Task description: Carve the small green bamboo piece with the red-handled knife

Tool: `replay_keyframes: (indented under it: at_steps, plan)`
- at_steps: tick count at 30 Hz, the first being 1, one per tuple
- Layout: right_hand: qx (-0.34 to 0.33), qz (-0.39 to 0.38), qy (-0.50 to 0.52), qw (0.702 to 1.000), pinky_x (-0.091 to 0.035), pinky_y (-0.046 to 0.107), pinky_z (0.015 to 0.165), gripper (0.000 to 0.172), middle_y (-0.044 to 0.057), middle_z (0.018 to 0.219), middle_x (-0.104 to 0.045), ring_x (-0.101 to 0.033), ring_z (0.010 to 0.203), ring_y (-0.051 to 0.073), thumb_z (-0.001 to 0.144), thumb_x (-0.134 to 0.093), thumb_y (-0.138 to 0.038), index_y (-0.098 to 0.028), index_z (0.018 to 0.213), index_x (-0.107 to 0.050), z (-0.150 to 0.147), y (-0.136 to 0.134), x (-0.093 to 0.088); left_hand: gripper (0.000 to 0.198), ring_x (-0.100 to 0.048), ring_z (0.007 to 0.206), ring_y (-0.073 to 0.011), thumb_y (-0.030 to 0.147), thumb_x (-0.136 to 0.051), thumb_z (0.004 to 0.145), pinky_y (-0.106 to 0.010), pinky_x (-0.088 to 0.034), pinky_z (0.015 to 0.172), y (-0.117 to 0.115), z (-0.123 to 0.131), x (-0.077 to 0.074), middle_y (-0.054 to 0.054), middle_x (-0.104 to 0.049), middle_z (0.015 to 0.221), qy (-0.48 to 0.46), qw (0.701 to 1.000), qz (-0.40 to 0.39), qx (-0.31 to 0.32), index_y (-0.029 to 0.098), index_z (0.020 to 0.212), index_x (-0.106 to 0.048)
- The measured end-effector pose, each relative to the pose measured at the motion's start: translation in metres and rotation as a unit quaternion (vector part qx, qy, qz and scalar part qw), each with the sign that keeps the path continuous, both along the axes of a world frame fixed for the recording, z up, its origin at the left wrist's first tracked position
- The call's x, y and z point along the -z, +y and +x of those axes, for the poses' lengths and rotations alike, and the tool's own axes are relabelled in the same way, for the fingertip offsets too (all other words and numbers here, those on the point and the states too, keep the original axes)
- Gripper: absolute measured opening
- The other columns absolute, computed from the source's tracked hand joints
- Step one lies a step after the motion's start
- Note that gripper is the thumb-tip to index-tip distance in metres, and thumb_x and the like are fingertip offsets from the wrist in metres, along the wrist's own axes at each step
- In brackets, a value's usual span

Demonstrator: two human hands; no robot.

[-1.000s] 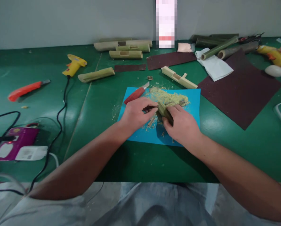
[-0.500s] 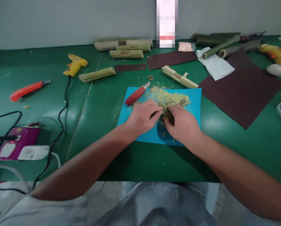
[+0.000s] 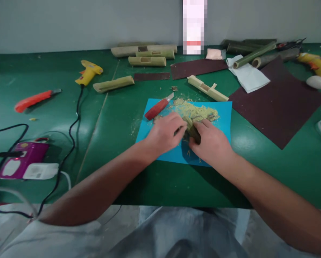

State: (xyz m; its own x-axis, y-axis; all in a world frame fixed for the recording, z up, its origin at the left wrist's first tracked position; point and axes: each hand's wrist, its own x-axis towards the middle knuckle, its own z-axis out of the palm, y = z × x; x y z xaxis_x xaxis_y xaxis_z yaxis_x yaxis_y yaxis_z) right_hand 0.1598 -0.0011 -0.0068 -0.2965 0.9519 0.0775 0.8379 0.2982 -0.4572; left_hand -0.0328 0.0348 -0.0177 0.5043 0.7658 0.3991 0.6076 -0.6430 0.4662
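My right hand (image 3: 212,139) grips a short greenish piece of bamboo (image 3: 192,129) above the blue sheet (image 3: 173,154). At its left side is my left hand (image 3: 166,132), fingers curled together and tips against or very near the bamboo; whatever they pinch is hidden. Pale shavings (image 3: 200,111) lie heaped on the sheet just beyond both hands. A red-handled knife (image 3: 157,109) rests on the sheet's upper left corner, its blade pointing away to the right.
Cut bamboo pieces (image 3: 146,61) lie along the back, with a notched one (image 3: 207,88) behind the sheet. Dark brown sandpaper (image 3: 278,111) spreads to the right. Leftward are a yellow glue gun (image 3: 89,72), a red cutter (image 3: 32,101), a purple power box (image 3: 28,157) and loose cables.
My left fingertips have shifted slightly at the bamboo, while my right hand keeps its grip. The whole view has moved a little; the objects on the table keep their places.
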Motion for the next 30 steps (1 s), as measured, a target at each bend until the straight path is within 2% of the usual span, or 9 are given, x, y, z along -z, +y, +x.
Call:
replay_keyframes:
  at_steps: [3, 13, 17, 20, 22, 27, 30]
  plan:
    - [-0.006, -0.015, -0.006, 1.0, -0.039, 0.035, 0.065, 0.02, 0.012, 0.106, -0.065, -0.059, 0.084, 0.023, 0.087, -0.057, -0.024, -0.017, 0.102, -0.068, 0.0021, 0.0006, -0.0016, 0.019, -0.065, 0.085, -0.0217, 0.024, -0.054, 0.098, -0.036, -0.053, 0.077, -0.0039, 0.0002, -0.0011, -0.008, -0.069, 0.087, 0.019, 1.0, 0.002, 0.018, 0.02, 0.087, -0.069]
    - [-0.007, -0.027, 0.026, 0.999, -0.047, 0.037, 0.075, 0.025, 0.014, 0.11, -0.067, -0.063, 0.093, 0.026, 0.089, -0.058, -0.028, -0.016, 0.108, -0.07, 0.0027, 0.0055, -0.0009, 0.017, -0.067, 0.09, -0.0211, 0.023, -0.055, 0.098, -0.036, -0.054, 0.082, -0.0019, 0.0011, -0.0004, -0.007, -0.071, 0.093, -0.022, 1.0, -0.001, -0.016, 0.021, 0.098, -0.072]
    - [-0.001, -0.021, 0.053, 0.998, -0.049, 0.039, 0.081, 0.036, 0.014, 0.116, -0.068, -0.064, 0.102, 0.028, 0.087, -0.06, -0.029, -0.017, 0.121, -0.067, 0.0032, 0.0069, 0.0005, 0.016, -0.067, 0.089, -0.0195, 0.02, -0.057, 0.098, -0.034, -0.055, 0.081, 0.0007, 0.0023, 0.0017, -0.006, -0.072, 0.092, -0.054, 0.998, -0.009, -0.027, 0.02, 0.099, -0.073]
    - [-0.005, -0.02, 0.055, 0.998, -0.051, 0.04, 0.082, 0.045, 0.015, 0.121, -0.067, -0.064, 0.104, 0.03, 0.085, -0.063, -0.03, -0.016, 0.128, -0.064, 0.004, 0.0078, 0.0009, 0.013, -0.068, 0.086, -0.0179, 0.021, -0.06, 0.098, -0.032, -0.055, 0.079, 0.0026, 0.0013, 0.0051, -0.005, -0.072, 0.089, -0.07, 0.997, 0.015, -0.03, 0.019, 0.095, -0.073]
    - [-0.007, -0.026, 0.046, 0.999, -0.051, 0.041, 0.08, 0.045, 0.016, 0.119, -0.067, -0.065, 0.101, 0.03, 0.084, -0.064, -0.03, -0.015, 0.126, -0.066, 0.0045, 0.0081, 0.0008, 0.013, -0.068, 0.084, -0.0176, 0.02, -0.061, 0.098, -0.032, -0.055, 0.077, 0.0009, 0.0016, 0.007, -0.004, -0.072, 0.086, -0.071, 0.997, 0.029, -0.021, 0.018, 0.092, -0.073]
    - [-0.017, -0.025, 0.048, 0.998, -0.052, 0.04, 0.079, 0.03, 0.014, 0.115, -0.068, -0.065, 0.099, 0.029, 0.083, -0.063, -0.026, -0.017, 0.11, -0.071, 0.0052, 0.0085, 0.0002, 0.014, -0.069, 0.088, -0.0195, 0.02, -0.057, 0.1, -0.034, -0.057, 0.078, -0.0067, 0.0046, 0.0065, -0.008, -0.072, 0.093, -0.022, 0.999, 0.032, 0.035, 0.018, 0.097, -0.071]
    - [-0.014, -0.03, 0.043, 0.999, -0.052, 0.041, 0.078, 0.034, 0.015, 0.116, -0.067, -0.066, 0.097, 0.03, 0.082, -0.065, -0.027, -0.016, 0.115, -0.071, 0.0057, 0.0085, 0.0007, 0.016, -0.069, 0.088, -0.0214, 0.021, -0.055, 0.1, -0.037, -0.057, 0.078, -0.0056, 0.0036, 0.0043, -0.008, -0.071, 0.09, -0.014, 0.999, 0.045, 0.018, 0.019, 0.095, -0.071]
